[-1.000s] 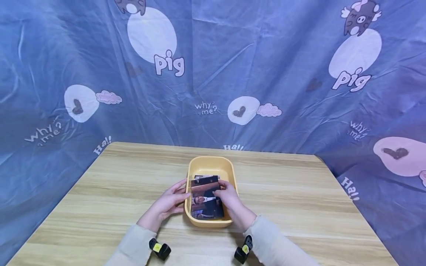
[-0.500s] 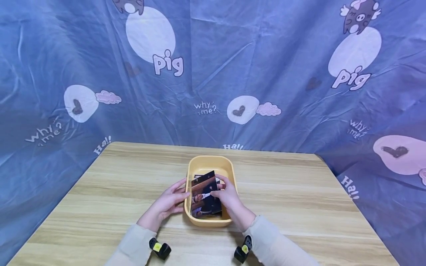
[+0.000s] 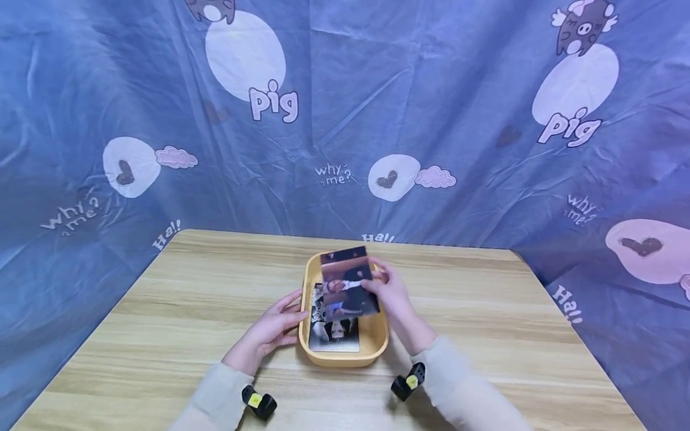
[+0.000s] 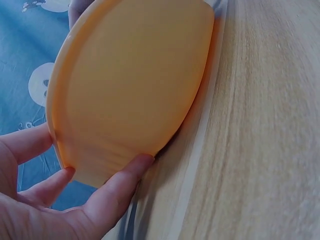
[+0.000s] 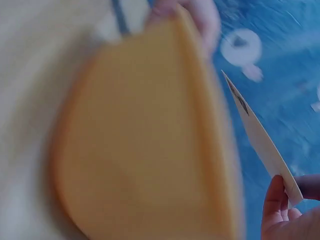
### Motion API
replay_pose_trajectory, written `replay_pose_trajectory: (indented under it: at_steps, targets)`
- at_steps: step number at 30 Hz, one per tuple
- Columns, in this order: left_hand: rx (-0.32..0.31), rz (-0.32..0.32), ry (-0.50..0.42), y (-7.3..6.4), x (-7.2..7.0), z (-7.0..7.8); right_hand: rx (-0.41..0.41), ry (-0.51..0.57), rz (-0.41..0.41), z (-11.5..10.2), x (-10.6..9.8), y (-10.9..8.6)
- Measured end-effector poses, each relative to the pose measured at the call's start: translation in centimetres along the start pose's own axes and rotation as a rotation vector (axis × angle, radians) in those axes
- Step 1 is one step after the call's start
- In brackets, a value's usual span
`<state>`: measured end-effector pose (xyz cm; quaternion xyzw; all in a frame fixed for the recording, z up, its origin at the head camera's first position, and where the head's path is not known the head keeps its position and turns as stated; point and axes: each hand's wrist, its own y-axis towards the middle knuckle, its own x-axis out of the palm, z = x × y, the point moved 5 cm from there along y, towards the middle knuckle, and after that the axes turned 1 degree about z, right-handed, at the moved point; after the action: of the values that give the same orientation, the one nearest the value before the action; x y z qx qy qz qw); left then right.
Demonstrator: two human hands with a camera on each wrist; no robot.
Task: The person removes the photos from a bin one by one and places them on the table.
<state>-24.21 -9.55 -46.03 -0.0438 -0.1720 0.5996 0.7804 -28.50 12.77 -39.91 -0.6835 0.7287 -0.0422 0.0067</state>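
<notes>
A pale yellow plastic bin (image 3: 345, 360) with rounded corners sits on the table. My left hand (image 3: 275, 326) holds its left wall, thumb over the rim and other fingers (image 4: 127, 172) against the outside. With my right hand (image 3: 396, 296) I pinch a colour photo print (image 3: 345, 269) by its right edge, tilted above the bin. It shows a figure in a dark suit and white shirt. In the right wrist view the print (image 5: 267, 145) appears nearly edge-on. Below it in the bin lies a black-and-white photo (image 3: 336, 338), partly covered by the raised print.
The light wood-grain table (image 3: 215, 275) extends around the bin on all sides. Behind it hangs a blue cloth (image 3: 345, 120) printed with pigs and lettering. Black wrist cameras (image 3: 259, 402) sit at both sleeve cuffs.
My right hand has lifted the colour print up and to the right, uncovering the black-and-white photo beneath it. My left hand has stayed on the bin.
</notes>
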Motion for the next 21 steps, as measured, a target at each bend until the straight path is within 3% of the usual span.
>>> replay_pose_trajectory:
  at_steps: [4, 8, 16, 21]
  targets:
    - [-0.008, 0.014, -0.003, 0.0, -0.1, 0.1, -0.007, 0.086, 0.024, -1.5, -3.1, 2.2]
    - [-0.006, 0.019, -0.003, 0.0, -0.2, 0.3, 0.036, 0.156, 0.067, -1.7, -6.4, 4.2]
    - [-0.003, 0.006, -0.003, 0.1, -0.1, 0.4, 0.208, 0.253, 0.131, 1.2, -10.9, 6.6]
    - [-0.005, -0.004, 0.002, 0.0, -0.1, 0.5, 0.256, 0.222, 0.168, 3.3, -12.3, 7.5]
